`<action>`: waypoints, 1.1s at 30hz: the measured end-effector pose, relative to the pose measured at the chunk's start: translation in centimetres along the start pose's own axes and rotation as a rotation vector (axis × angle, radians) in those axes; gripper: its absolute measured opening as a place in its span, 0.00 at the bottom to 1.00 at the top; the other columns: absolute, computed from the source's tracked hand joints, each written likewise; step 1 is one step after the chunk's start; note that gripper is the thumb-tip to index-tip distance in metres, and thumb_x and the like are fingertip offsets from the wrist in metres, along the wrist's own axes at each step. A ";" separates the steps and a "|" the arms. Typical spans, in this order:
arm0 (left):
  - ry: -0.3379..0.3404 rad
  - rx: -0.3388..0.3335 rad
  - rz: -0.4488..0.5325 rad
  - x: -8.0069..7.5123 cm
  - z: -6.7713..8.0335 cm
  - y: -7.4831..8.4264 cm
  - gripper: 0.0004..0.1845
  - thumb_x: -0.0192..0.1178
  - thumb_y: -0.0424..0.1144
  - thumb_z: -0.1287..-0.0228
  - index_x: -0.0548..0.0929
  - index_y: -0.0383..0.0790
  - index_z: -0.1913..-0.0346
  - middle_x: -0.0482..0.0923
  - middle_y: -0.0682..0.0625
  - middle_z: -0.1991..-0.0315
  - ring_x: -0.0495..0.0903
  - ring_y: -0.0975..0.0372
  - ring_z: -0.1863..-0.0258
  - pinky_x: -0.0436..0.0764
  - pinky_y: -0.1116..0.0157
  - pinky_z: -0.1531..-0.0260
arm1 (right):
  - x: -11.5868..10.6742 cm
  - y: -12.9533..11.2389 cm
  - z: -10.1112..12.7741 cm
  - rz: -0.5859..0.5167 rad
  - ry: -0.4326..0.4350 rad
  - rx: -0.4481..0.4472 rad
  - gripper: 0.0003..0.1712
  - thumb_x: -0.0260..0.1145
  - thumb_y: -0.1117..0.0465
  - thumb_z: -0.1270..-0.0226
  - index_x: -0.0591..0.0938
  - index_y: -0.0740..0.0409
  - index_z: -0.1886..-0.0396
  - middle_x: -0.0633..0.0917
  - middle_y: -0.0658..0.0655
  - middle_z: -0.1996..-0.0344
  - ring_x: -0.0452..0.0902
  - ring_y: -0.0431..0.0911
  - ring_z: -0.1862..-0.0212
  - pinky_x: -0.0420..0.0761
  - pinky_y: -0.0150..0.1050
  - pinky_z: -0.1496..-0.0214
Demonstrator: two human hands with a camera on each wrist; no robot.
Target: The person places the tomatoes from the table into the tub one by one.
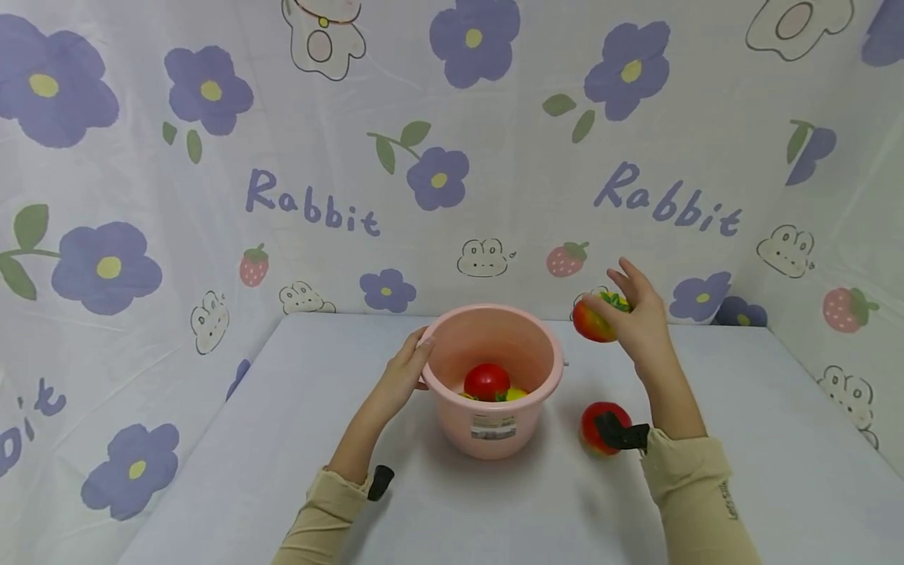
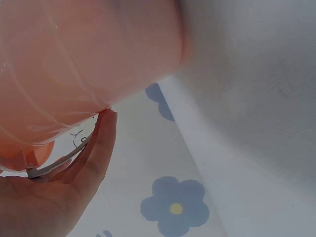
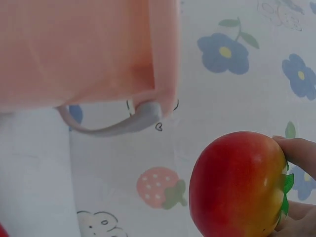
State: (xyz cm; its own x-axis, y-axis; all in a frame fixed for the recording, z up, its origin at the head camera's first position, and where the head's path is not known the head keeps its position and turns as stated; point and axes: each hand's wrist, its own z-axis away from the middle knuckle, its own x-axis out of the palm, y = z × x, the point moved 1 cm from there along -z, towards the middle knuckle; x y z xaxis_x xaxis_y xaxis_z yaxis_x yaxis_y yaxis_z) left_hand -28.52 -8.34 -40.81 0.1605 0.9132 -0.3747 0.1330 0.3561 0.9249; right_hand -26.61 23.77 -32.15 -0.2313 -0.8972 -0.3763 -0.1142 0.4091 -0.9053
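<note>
A pink bucket (image 1: 487, 431) stands upright on the table. My left hand (image 1: 406, 369) grips its left side, the thumb over the rim and the fingers on the outer wall by the grey handle (image 2: 59, 162). Up to the right of the bucket, my right hand (image 1: 644, 322) pinches a red and yellow tomato (image 3: 237, 185) by its green leafy end, clear of the table. Inside the bucket lie a red tomato (image 1: 486, 381) and some yellow fruit (image 1: 516, 394), partly hidden by the rim.
Another red tomato (image 1: 600, 416) sits on the white table (image 1: 233, 447), right of the bucket, partly covered by the black strap at my right wrist. A patterned cloth (image 1: 494, 118) hangs behind and beside the table.
</note>
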 end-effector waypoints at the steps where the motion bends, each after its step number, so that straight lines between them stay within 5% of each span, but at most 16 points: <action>1: -0.001 0.000 0.000 0.0 0.0 0.0 0.29 0.39 0.59 0.24 0.61 0.52 0.27 0.72 0.41 0.34 0.81 0.47 0.48 0.86 0.59 0.59 | 0.1 -0.2 0.0 0.000 -0.003 -0.005 0.50 0.64 0.49 0.32 0.45 0.47 0.20 0.59 0.57 0.24 0.49 0.60 0.22 0.59 0.62 0.27; 19: -0.013 -0.007 0.012 -0.1 0.0 0.0 0.29 0.39 0.58 0.24 0.60 0.49 0.26 0.71 0.39 0.34 0.80 0.44 0.48 0.86 0.57 0.59 | 3.5 -4.8 -0.3 -0.004 -0.041 -0.109 0.48 0.67 0.54 0.34 0.51 0.45 0.21 0.63 0.54 0.25 0.53 0.57 0.23 0.64 0.58 0.27; 29: -0.035 0.004 -0.005 -0.5 2.2 3.5 0.27 0.38 0.49 0.21 0.59 0.40 0.26 0.69 0.34 0.33 0.78 0.40 0.46 0.86 0.57 0.57 | 5.8 -6.1 -0.3 -0.021 -0.109 -0.132 0.47 0.67 0.54 0.34 0.52 0.40 0.22 0.64 0.51 0.25 0.55 0.54 0.23 0.66 0.55 0.27; 33: -0.016 0.017 0.005 -0.2 0.9 1.4 0.29 0.39 0.55 0.23 0.61 0.46 0.27 0.71 0.37 0.34 0.80 0.43 0.47 0.86 0.57 0.59 | 6.6 -6.5 -0.3 -0.037 -0.133 -0.135 0.47 0.67 0.54 0.35 0.53 0.39 0.22 0.65 0.50 0.26 0.57 0.54 0.24 0.67 0.53 0.28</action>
State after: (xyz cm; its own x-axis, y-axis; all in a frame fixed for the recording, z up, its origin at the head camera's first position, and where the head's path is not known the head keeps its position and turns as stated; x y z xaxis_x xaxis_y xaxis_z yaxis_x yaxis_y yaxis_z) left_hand -27.49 -8.25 -39.52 0.1773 0.9116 -0.3709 0.1485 0.3478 0.9257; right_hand -27.65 15.19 -28.70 -0.0956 -0.9224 -0.3743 -0.2511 0.3862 -0.8876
